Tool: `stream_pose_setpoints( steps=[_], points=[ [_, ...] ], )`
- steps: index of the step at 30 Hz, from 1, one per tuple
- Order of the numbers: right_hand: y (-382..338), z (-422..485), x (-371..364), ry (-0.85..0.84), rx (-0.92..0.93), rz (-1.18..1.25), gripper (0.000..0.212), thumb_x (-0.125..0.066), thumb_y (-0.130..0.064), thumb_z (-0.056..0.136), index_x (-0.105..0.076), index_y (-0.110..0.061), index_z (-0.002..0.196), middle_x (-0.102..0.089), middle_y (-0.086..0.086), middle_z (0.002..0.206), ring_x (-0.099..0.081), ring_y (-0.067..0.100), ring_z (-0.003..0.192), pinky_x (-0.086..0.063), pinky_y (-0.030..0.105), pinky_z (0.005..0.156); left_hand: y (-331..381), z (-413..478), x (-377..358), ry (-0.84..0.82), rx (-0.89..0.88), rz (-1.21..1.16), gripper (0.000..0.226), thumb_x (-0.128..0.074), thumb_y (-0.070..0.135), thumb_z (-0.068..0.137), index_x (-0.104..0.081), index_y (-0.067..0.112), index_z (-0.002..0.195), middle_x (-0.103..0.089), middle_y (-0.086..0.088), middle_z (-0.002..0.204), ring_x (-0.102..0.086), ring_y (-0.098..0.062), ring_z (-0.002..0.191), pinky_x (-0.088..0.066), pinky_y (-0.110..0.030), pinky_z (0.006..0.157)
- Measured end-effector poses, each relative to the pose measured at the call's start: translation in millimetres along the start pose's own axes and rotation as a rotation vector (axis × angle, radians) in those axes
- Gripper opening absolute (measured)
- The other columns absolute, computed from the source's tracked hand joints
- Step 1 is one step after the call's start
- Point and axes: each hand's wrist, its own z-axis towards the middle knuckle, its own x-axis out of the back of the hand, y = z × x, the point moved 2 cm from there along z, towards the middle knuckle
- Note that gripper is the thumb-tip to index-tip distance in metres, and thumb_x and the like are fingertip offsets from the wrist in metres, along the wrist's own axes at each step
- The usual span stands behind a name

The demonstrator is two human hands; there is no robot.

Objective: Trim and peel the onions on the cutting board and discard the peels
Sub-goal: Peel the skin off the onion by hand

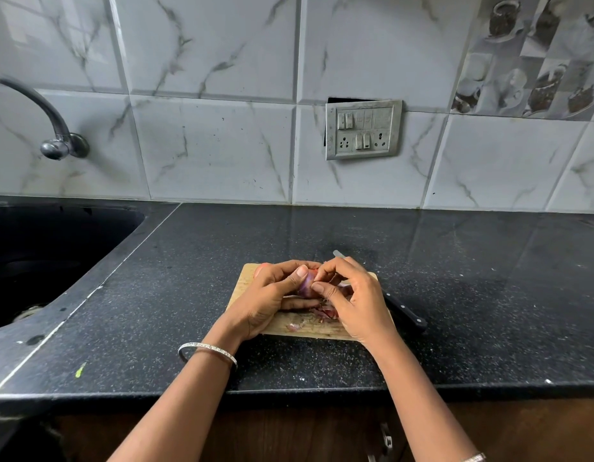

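Straight ahead we see a small wooden cutting board (246,278) on a black speckled desk (472,288). The left hand (268,298) cups a purple onion (307,284) over the middle of the board, its fingers (297,274) curled round the bulb. The right hand (359,305) meets it from the right, thumb and forefinger pinching the onion's skin. Loose purple peels (325,312) lie on the board under the hands. A second reddish onion (260,269) peeks out at the board's far left corner. A black-handled knife (404,310) lies along the board's right edge, its blade tip showing beyond the right hand. A silver bangle (208,350) circles the left wrist.

At far left, a black sink (98,228) is sunk into the desk; its inside is too dark for us to tell what it holds. A curved metal tap (47,111) juts from the grey marbled wall tiles (215,155). A switch and socket panel (364,130) sits on the wall beyond the board.
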Motion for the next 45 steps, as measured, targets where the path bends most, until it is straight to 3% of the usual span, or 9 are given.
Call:
stream_pose_setpoints(
  steps=[4, 7, 13, 23, 28, 32, 38, 41, 45],
  points=[
    [0.3, -1.3, -0.8, -0.017, -0.061, 0.058, 0.008, -0.075, -0.019, 0.089, -0.068, -0.021, 0.086, -0.068, -0.004, 0.094, -0.058, -0.002, 0.101, -0.045, 0.012, 0.075, -0.6, 0.7, 1.1, -0.008, -0.020, 0.039, 0.035, -0.044, 0.021, 0.107, -0.061, 0.000, 0.129, -0.065, -0.028, 0.123, -0.066, -0.032, 0.108, -0.061, -0.033, 0.085],
    [-1.0, -2.2, -0.1, 0.022, -0.067, 0.082, 0.011, -0.077, -0.021, 0.089, -0.066, -0.020, 0.089, -0.069, -0.010, 0.090, -0.064, 0.002, 0.094, -0.047, 0.014, 0.073, -0.3, 0.3, 0.7, 0.011, -0.042, 0.031, 0.036, -0.046, 0.023, 0.105, -0.062, 0.001, 0.128, -0.066, -0.027, 0.121, -0.067, -0.033, 0.106, -0.061, -0.036, 0.087],
    [1.1, -2.5, -4.4, -0.006, -0.068, 0.019, 0.040, -0.088, -0.025, 0.077, -0.062, -0.026, 0.107, -0.067, -0.012, 0.100, -0.066, 0.011, 0.084, -0.053, 0.021, 0.067, -2.6, -0.7, 0.2, 0.103, -0.023, -0.027, 0.049, -0.056, 0.034, 0.093, -0.053, -0.003, 0.126, -0.070, -0.013, 0.106, -0.070, -0.022, 0.098, -0.061, -0.033, 0.083],
    [1.2, -1.7, -4.5, -0.013, 0.006, -0.038, 0.030, -0.083, -0.029, 0.081, -0.061, -0.028, 0.101, -0.056, -0.008, 0.101, -0.063, 0.010, 0.087, -0.046, 0.015, 0.074, -4.1, 1.2, -0.6, 0.088, -0.045, 0.066, 0.047, -0.050, 0.038, 0.100, -0.054, -0.007, 0.116, -0.068, -0.020, 0.104, -0.070, -0.031, 0.092, -0.062, -0.038, 0.078],
    [0.7, -2.1, -5.2, -0.024, -0.006, -0.019, 0.031, -0.084, -0.026, 0.081, -0.061, -0.025, 0.102, -0.056, -0.008, 0.099, -0.062, 0.010, 0.082, -0.048, 0.016, 0.071, -3.3, 0.1, -1.0, 0.089, -0.085, 0.084, 0.043, -0.053, 0.034, 0.098, -0.054, -0.007, 0.110, -0.068, -0.017, 0.098, -0.070, -0.023, 0.082, -0.060, -0.030, 0.069],
    [0.1, -2.1, -4.1, -0.031, 0.004, -0.049, 0.031, -0.085, -0.024, 0.079, -0.061, -0.024, 0.098, -0.058, -0.006, 0.095, -0.062, 0.008, 0.087, -0.044, 0.007, 0.080, -3.9, -0.1, -0.8, 0.093, -0.117, 0.108, 0.031, -0.057, 0.035, 0.095, -0.058, 0.004, 0.097, -0.067, -0.015, 0.092, -0.066, -0.020, 0.078, -0.056, -0.026, 0.066],
    [4.5, -1.0, -6.8, -0.037, 0.028, -0.085, 0.024, -0.086, -0.022, 0.078, -0.062, -0.019, 0.080, -0.058, -0.006, 0.091, -0.062, 0.011, 0.088, -0.039, 0.005, 0.087, -6.7, 2.6, 2.2, 0.097, -0.157, 0.114, 0.043, -0.059, 0.036, 0.095, -0.053, -0.006, 0.097, -0.059, -0.040, 0.113, -0.063, -0.035, 0.086, -0.060, -0.036, 0.071],
    [4.0, -1.0, -5.5, -0.017, 0.009, -0.070, 0.026, -0.086, -0.022, 0.077, -0.061, -0.021, 0.081, -0.059, -0.008, 0.092, -0.061, 0.012, 0.094, -0.046, 0.016, 0.085, -4.3, 1.4, 1.2, 0.100, -0.162, 0.122, 0.035, -0.061, 0.038, 0.093, -0.058, 0.003, 0.095, -0.060, -0.037, 0.114, -0.064, -0.033, 0.085, -0.060, -0.035, 0.070],
    [4.4, -3.0, -5.6, -0.035, -0.086, -0.006, 0.037, -0.086, -0.020, 0.078, -0.055, -0.030, 0.096, -0.066, -0.009, 0.084, -0.063, 0.007, 0.077, -0.054, 0.035, 0.079, -3.5, 0.3, -0.2, 0.114, -0.148, 0.114, 0.033, -0.060, 0.033, 0.093, -0.058, 0.001, 0.098, -0.065, -0.032, 0.107, -0.067, -0.029, 0.079, -0.059, -0.030, 0.065]
  ],
)
